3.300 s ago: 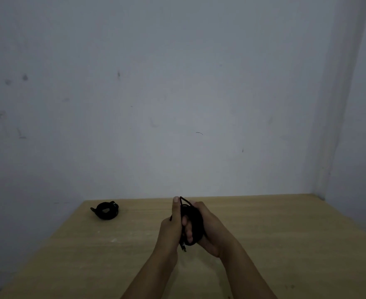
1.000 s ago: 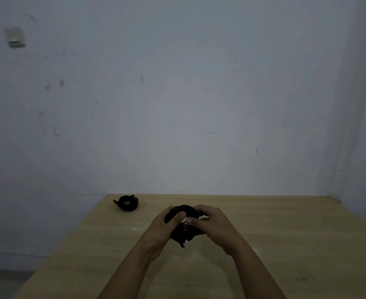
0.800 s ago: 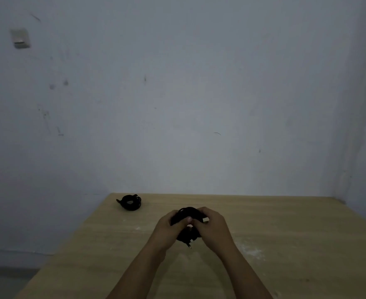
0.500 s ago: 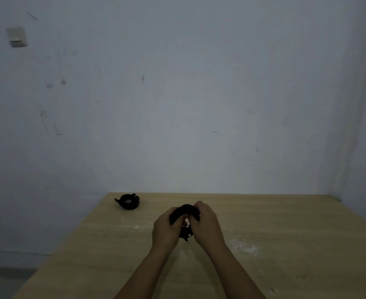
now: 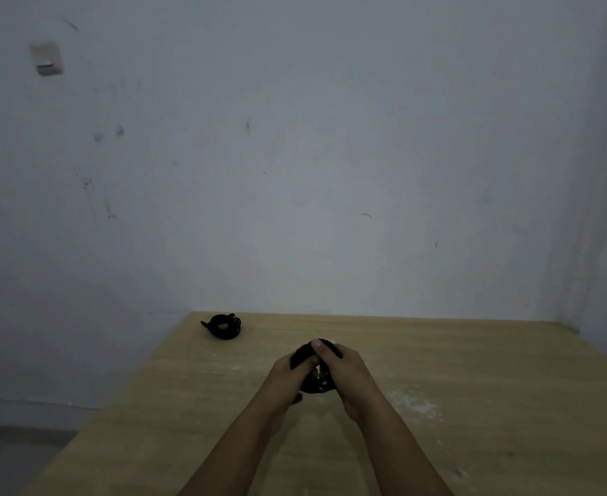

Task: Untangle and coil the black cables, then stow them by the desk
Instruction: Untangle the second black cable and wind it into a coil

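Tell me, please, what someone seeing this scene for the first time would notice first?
The eye goes to the two hands meeting over the middle of the wooden desk: the left hand and the right hand are both closed around a black cable bundle. Next comes a second coiled black cable, lying alone at the desk's far left corner. Behind stands a bare, scuffed wall.

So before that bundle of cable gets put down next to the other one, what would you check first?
1. Both hands on the bundle: left hand and right hand grip the black cable bundle: ok.
2. Loose end tucked in: cannot tell, fingers hide it.
3. Coil tight enough to hold: cannot tell.
4. Finished coil lying on the desk at the far left corner: ok.
5. Free desk space beside that coil: ok.
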